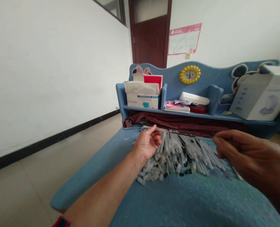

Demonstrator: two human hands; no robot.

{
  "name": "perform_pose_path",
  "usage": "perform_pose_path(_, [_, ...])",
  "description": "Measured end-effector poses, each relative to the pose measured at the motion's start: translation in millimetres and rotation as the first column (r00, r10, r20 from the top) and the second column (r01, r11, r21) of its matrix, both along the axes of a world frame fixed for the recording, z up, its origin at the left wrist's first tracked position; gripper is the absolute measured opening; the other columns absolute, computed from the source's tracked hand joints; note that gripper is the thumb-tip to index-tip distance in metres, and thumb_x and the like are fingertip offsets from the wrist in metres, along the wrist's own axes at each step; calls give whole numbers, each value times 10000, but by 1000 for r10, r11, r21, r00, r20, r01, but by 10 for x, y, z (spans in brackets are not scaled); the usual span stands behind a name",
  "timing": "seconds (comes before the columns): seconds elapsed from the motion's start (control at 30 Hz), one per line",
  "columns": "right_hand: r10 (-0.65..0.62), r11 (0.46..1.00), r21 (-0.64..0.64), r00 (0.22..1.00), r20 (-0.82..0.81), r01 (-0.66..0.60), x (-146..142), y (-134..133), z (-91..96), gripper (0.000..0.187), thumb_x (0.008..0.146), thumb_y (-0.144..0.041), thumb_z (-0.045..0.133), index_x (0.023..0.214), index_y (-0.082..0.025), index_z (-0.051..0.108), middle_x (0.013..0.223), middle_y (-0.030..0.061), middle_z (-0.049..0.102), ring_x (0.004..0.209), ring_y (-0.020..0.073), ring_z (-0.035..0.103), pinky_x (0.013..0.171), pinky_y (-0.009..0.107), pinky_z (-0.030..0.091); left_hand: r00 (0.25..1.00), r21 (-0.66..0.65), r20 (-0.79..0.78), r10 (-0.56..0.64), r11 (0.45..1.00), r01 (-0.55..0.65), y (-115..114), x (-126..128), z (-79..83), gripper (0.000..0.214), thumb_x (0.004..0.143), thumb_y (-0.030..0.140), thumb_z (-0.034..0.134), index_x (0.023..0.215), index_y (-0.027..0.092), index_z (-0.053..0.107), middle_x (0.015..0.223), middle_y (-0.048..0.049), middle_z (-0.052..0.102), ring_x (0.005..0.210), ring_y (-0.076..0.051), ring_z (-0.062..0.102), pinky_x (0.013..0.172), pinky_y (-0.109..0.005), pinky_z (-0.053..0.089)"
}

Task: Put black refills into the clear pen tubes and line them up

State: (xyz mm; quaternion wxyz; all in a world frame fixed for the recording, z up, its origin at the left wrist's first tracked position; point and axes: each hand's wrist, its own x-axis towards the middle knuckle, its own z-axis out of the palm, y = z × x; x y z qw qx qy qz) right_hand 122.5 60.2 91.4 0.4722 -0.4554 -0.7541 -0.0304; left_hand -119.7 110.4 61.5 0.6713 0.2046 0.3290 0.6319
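My left hand [148, 142] is above the left part of a heap of clear plastic pen parts, its fingers curled and thumb pointing up. By its thumb and forefinger is a thin pale tube [162, 129]. In line with the tube, a thin dark rod [198, 136] runs right to the pinched fingertips of my right hand [251, 157]. Where rod and tube meet is too fine to make out. Beneath lie long clear pen barrels [206, 154], short translucent caps [151, 173] and several small black pieces [188, 171].
The heap rests on a blue bench seat [177, 201]. Behind it lies a dark red checked cloth [177, 123]. A blue shelf holds a mask box [142, 97], papers [176, 107], a red case [198, 109] and a large white box [258, 94]. White wall [59, 63] stands left.
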Motion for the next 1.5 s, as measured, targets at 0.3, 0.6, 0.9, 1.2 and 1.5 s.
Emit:
perform_pose_path(0.3, [88,996,-26,996,-1,-88,-73,38,-50,199,801,-309,538,673,-208,652,452,-30,570,357,100,503,380,198,367,994,-5,-7,-113,994,113,-51,87,-27,251,869,191,525,633,113,560,532,-25,602,358,-67,495,369,-167,396])
perform_pose_path(0.6, [244,941,-218,966,-87,-258,-221,124,-258,196,807,-326,576,699,-174,637,491,-28,566,424,92,485,414,196,346,960,-8,-30,-279,960,279,-241,346,-69,203,865,146,513,684,103,594,578,-55,642,380,-76,525,382,-173,421])
perform_pose_path(0.9, [264,822,-425,915,-305,-378,-57,343,-245,385,847,-477,482,674,-149,586,492,-16,538,374,79,419,368,191,321,950,4,23,-312,950,312,-278,370,-42,233,881,168,494,687,97,601,584,-60,648,391,-76,529,384,-173,418])
perform_pose_path(1.2, [34,893,-428,927,374,140,82,983,-487,264,826,-293,468,919,-194,694,678,36,680,607,150,612,555,216,409,959,26,32,-283,959,282,-247,295,-9,232,887,158,480,693,95,590,583,-67,652,394,-83,533,395,-183,427])
perform_pose_path(1.5, [-31,825,-463,845,534,323,-155,1309,-575,197,722,-327,557,691,-213,715,763,108,702,780,255,647,626,293,417,958,108,8,-286,953,283,-229,245,-12,191,880,137,490,718,101,586,597,-79,666,397,-89,547,409,-192,452])
